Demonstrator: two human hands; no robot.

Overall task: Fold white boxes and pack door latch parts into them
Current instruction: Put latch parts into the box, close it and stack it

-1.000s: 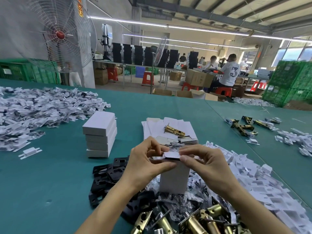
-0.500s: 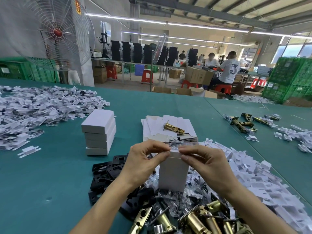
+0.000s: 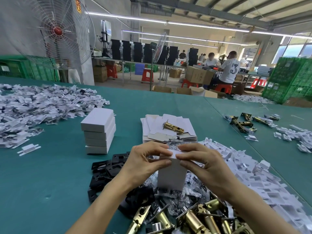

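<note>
At frame centre, a box (image 3: 172, 176) stood upright between both hands, the left hand (image 3: 143, 164) and right hand (image 3: 202, 166) each pinching its top flap, above latches (image 3: 190, 218) heaped lower centre.

1. The bare left hand (image 3: 143, 166) is slender, with long, narrow fingers and a short thumbnail.
2. The bare right hand (image 3: 208, 168) is of like build, with knuckles ridged across its back.
3. The bare left forearm (image 3: 101, 208) and bare right forearm (image 3: 256, 211) run uncovered from wrist to the picture's lower edge.
</note>
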